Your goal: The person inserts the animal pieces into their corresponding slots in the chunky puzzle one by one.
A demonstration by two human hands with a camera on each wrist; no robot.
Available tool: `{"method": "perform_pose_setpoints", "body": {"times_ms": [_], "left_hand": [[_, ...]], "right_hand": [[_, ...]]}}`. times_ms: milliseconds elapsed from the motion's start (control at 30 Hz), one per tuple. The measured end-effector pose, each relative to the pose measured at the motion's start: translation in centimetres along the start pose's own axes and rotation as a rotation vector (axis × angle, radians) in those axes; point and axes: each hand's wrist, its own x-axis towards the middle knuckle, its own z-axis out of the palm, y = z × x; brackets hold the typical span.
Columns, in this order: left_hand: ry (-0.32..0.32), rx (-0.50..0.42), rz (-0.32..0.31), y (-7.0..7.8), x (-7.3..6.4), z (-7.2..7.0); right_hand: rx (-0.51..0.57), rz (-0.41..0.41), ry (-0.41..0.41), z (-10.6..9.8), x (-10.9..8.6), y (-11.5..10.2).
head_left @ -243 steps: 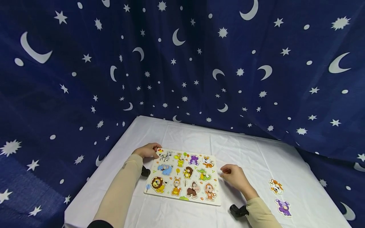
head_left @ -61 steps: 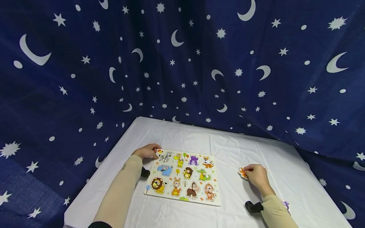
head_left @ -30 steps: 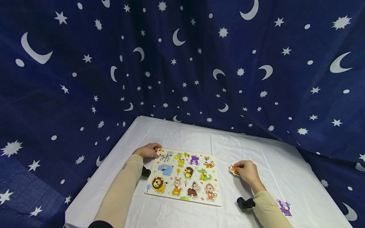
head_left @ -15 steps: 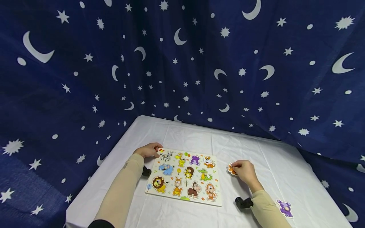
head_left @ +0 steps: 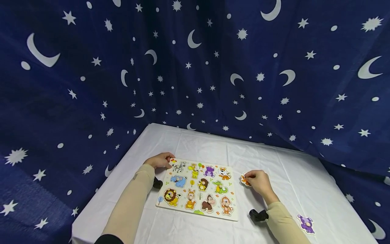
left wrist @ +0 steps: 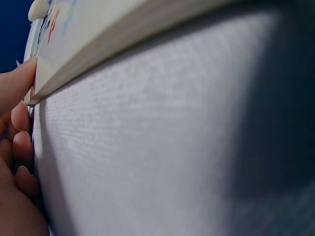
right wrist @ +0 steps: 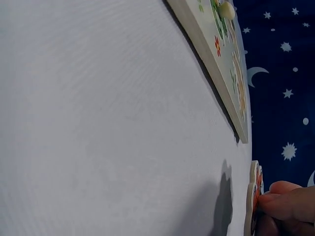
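A wooden animal puzzle board (head_left: 234, 216) lies on the white cloth, with zebra, elephant, lion, crocodile and other animals on it. At its far left corner my left hand (head_left: 159, 160) grips the edge, and in the left wrist view the thumb (left wrist: 19, 84) presses that corner. Between thumb and fingers my right hand (head_left: 259, 183) pinches a tiger puzzle piece (head_left: 243, 179), just right of the board. The right wrist view shows the piece's edge (right wrist: 251, 196) raised, its shadow apart from it on the cloth.
A purple hippo puzzle piece (head_left: 306, 224) with a knob lies on the cloth to the right of my right forearm. Black wrist cameras (head_left: 258, 215) sit at both wrists. A dark blue curtain (head_left: 201, 67) with moons and stars hangs behind the table.
The tiger piece, lying at the right above the hippo piece 8 seconds ago, has been picked up by my right hand and carried left towards the board. My left hand stays put.
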Motion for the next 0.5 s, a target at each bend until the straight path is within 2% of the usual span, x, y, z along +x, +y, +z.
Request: {"method": "perform_pose_setpoints", "body": {"times_ms": [500], "left_hand": [[0.007, -0.015, 0.001, -0.36, 0.35, 0.12]], "right_hand": [[0.005, -0.009, -0.027, 0.63, 0.16, -0.95]]}}
